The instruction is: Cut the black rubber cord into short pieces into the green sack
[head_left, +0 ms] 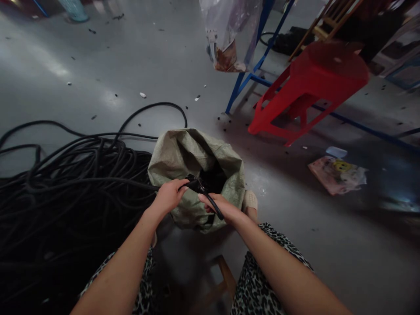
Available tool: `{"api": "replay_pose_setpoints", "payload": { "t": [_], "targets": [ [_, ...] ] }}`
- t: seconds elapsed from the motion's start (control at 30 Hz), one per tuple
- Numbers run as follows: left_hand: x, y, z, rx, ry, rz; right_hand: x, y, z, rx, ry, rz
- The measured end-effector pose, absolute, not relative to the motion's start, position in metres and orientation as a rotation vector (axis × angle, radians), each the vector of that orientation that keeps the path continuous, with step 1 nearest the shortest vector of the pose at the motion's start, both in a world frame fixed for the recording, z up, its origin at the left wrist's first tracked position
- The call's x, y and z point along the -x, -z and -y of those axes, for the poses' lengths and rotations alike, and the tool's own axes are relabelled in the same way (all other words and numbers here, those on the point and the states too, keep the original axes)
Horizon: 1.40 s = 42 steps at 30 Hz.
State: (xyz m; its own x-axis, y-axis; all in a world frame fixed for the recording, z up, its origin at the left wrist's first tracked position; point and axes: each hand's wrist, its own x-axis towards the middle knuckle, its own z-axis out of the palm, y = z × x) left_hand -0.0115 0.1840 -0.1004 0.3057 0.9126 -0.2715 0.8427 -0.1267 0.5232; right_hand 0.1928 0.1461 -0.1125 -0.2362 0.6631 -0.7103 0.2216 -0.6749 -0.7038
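Observation:
My left hand is closed around a length of black hose or cable that runs in from the pile at the left. My right hand is wrapped on the handles of a black-handled hand cutter, whose head meets the hose just past my left fingertips. Its jaws are too dark to make out. Both hands are over the mouth of a green woven sack standing between my feet. Dark pieces lie inside the sack, hard to tell apart.
A large tangle of black hose covers the floor at left. To the right are a red plastic stool, a blue metal frame with a clear plastic bag, and a plastic packet. Small scraps dot the floor.

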Motion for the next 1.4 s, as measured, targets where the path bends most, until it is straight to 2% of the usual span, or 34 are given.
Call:
{"api": "replay_pose_setpoints", "payload": {
  "t": [0.27,0.5,1.4],
  "targets": [
    [0.015,0.098,-0.185,-1.968,-0.159,-1.550,-0.192,0.101,-0.145,1.535,-2.106,0.930],
    [0.019,0.098,-0.185,-1.997,-0.092,-1.540,-0.190,0.100,-0.144,1.578,-2.239,0.787],
    [0.013,0.093,-0.185,-2.029,-0.062,-1.555,-0.192,0.118,-0.145,1.676,-1.888,1.355]
  ]
}}
